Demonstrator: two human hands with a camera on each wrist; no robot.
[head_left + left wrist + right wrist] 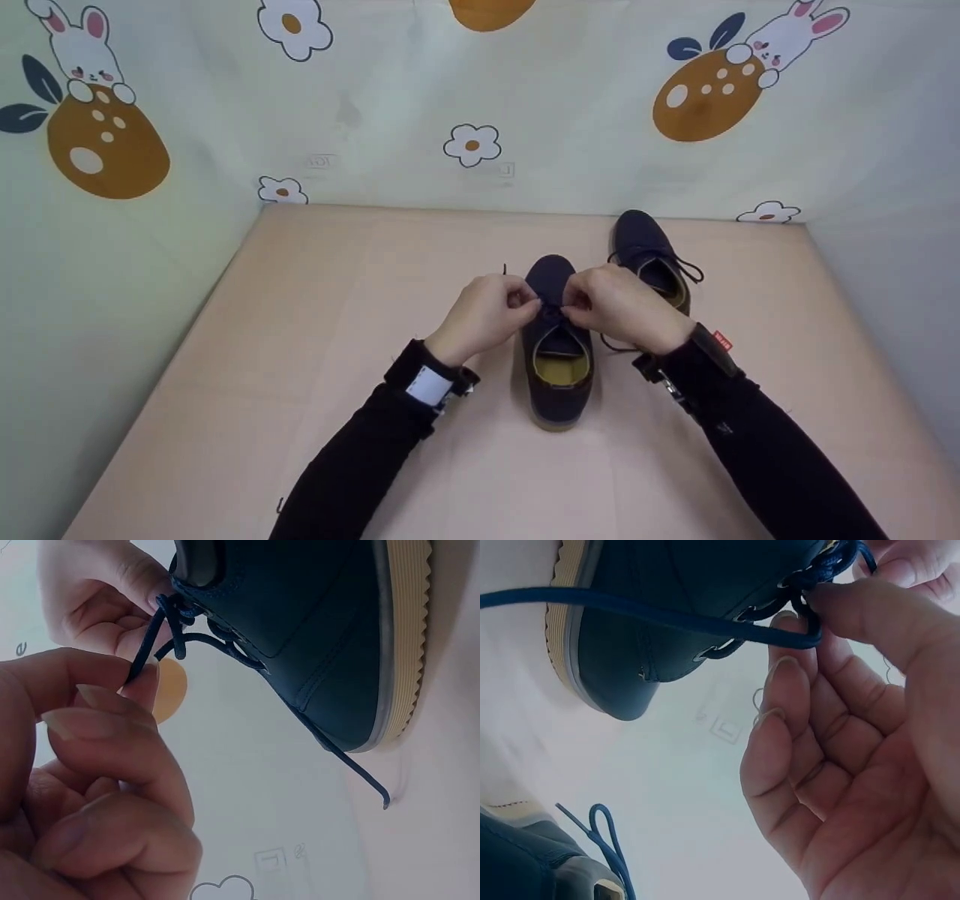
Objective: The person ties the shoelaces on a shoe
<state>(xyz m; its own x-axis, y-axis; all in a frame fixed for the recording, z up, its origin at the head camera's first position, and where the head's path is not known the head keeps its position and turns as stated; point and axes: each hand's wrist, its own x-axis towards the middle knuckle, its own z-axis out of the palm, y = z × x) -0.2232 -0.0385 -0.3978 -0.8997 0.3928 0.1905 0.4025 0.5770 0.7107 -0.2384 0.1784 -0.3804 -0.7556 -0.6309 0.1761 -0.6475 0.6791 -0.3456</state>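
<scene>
A dark blue shoe [553, 276] with a tan sole stands in front of me, its toe pointing away and its yellowish insole showing. From the left, my left hand [489, 311] pinches a loop of blue shoelace [150, 641] between thumb and forefinger. Across the shoe, my right hand [626, 309] pinches the lace close to the knot, its other fingers loosely bent. One lace end [352, 765] hangs down past the shoe's side in the left wrist view. Another stretch of lace [667, 617] runs from my right fingertips across the shoe.
Behind my right hand stands a second dark shoe [637, 232], its lace [690, 270] showing a loop at the side. Both shoes are on a light tan tabletop [300, 337]. A pale curtain [390, 90] printed with rabbits and flowers rises along the far edge.
</scene>
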